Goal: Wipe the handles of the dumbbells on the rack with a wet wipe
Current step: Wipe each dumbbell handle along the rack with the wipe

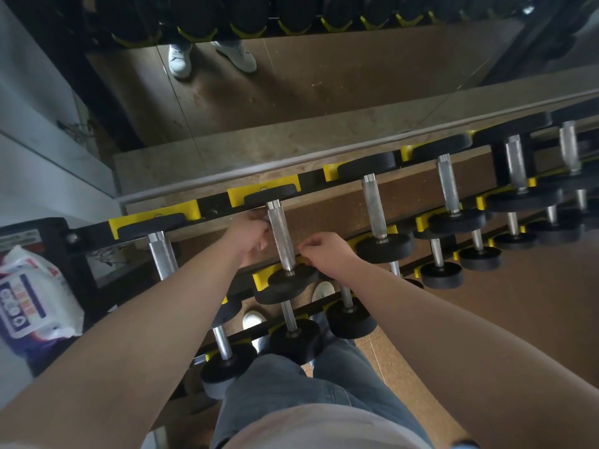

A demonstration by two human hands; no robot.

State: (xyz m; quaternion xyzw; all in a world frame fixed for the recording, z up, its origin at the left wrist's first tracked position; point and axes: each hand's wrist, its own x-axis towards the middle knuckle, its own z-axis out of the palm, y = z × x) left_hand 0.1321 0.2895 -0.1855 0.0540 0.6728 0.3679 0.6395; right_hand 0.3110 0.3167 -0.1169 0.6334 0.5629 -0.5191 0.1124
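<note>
A dumbbell with a knurled silver handle (281, 234) lies across the top tier of the black and yellow rack (212, 202). My left hand (251, 238) is at the handle's left side, its fingers curled near the upper end around a small greyish crumpled bit that looks like the wet wipe (258, 217). My right hand (327, 254) hovers just right of the handle's lower end. Its fingers are curled and thumb and forefinger are pinched together, with nothing visible between them. More dumbbells lie to the left (162, 254) and to the right (374, 207).
A pack of wet wipes (32, 296) sits at the rack's left end. Lower tiers hold several smaller dumbbells (293, 338). A mirror (324, 79) behind the rack reflects the floor and white shoes. My legs in grey trousers (291, 390) stand against the rack.
</note>
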